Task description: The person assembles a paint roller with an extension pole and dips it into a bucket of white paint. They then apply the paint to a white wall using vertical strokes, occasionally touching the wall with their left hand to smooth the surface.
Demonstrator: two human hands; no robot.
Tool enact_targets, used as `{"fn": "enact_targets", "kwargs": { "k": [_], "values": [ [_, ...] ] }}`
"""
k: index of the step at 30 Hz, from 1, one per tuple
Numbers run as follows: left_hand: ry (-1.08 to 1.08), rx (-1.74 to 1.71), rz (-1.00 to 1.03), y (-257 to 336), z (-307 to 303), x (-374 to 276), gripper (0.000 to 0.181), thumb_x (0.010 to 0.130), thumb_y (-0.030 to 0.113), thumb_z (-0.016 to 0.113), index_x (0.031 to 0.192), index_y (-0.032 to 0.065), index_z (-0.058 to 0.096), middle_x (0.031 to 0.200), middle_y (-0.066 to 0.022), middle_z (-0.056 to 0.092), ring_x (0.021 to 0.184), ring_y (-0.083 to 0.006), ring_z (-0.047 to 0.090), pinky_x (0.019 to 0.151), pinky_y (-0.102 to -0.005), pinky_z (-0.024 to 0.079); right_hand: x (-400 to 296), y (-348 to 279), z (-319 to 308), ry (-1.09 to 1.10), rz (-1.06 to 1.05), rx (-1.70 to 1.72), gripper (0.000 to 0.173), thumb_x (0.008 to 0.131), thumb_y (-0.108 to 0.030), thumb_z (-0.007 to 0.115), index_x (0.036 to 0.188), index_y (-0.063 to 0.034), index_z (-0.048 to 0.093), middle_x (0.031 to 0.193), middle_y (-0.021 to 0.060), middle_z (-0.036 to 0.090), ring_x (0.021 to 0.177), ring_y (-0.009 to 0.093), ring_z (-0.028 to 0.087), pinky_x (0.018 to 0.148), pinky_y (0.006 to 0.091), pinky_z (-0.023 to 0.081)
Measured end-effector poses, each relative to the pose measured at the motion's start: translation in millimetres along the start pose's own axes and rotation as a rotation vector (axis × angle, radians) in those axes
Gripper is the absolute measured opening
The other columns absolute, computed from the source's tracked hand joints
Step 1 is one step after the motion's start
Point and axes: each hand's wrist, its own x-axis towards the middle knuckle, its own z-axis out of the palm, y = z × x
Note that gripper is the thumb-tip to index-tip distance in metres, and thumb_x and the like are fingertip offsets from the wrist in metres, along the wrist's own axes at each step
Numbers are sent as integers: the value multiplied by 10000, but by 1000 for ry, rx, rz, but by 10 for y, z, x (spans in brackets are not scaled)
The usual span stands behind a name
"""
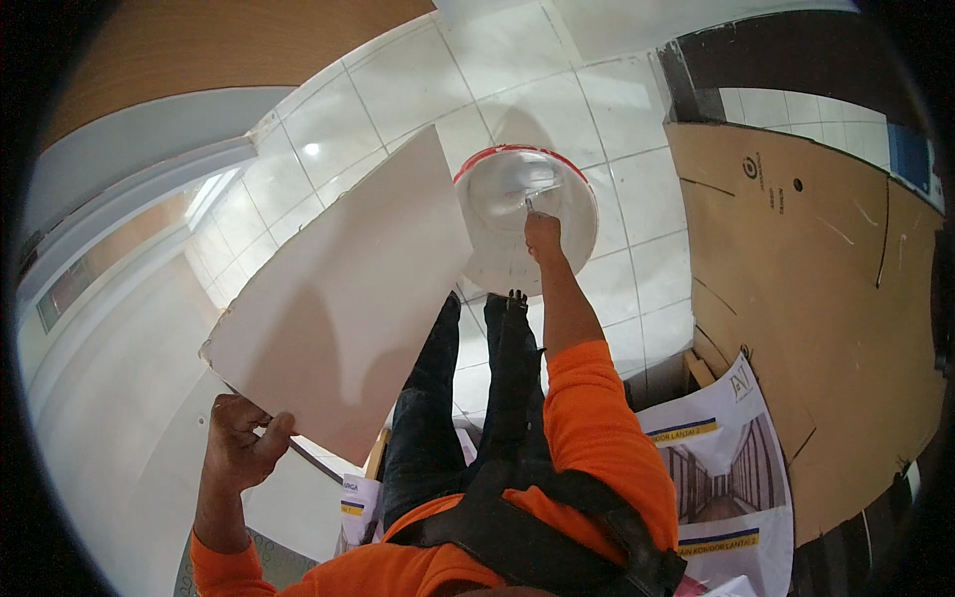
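My left hand (pixel 242 440) pinches the lower left edge of a flat white board (pixel 351 291), thumb on the near side. The board slants up and away, and its far right corner overlaps the left side of a round white bucket (pixel 578 239) with a red rim. My right hand (pixel 543 233) reaches over the bucket's opening, closed around a tool with a thin metal shank (pixel 529 201). The tool's far end is inside the bucket, its shape blurred against a pale, shiny surface.
White tiles (pixel 634 179) cover the floor around the bucket. A large cardboard sheet (pixel 806 298) stands at the right, beside printed sheets (pixel 724 463) with corridor pictures. A wood-brown surface (pixel 224 45) lies at the upper left, and a white wall (pixel 97 373) below it.
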Motion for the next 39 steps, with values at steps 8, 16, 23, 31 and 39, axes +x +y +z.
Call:
{"fn": "enact_targets", "kwargs": {
  "k": [8,16,23,31,39],
  "values": [
    [-30,38,19,-98,-12,28,119,803,8,610,710,-64,630,617,-124,665,501,-163,645,494,-274,523,-502,-274,-45,97,-290,-595,304,883,-195,490,895,14,710,898,239,690,881,370,689,837,464,536],
    [-56,25,0,-51,-39,40,115,804,18,616,720,-54,647,610,-123,665,502,-171,647,504,-267,520,192,263,220,-193,191,311,175,931,-191,457,848,-77,561,729,126,589,500,196,503,427,341,376],
    [-84,31,-57,105,-81,78,107,803,6,615,722,-55,650,616,-118,668,505,-150,638,508,-260,519,-425,-240,16,-79,534,1074,189,926,-128,382,1108,-89,416,678,93,510,471,129,428,400,283,303],
    [-32,0,-65,32,-48,104,119,817,9,598,732,-53,654,633,-119,675,517,-141,636,518,-252,514,181,152,554,-382,23,455,162,793,-114,585,950,-87,615,838,136,653,570,217,599,454,362,434],
    [-64,28,-55,89,-28,68,130,843,23,593,773,-67,655,652,-124,685,543,-151,651,530,-273,522,-350,182,372,205,-194,-603,229,861,-208,557,797,-55,715,923,183,704,898,324,697,770,434,558]
  ]
}}
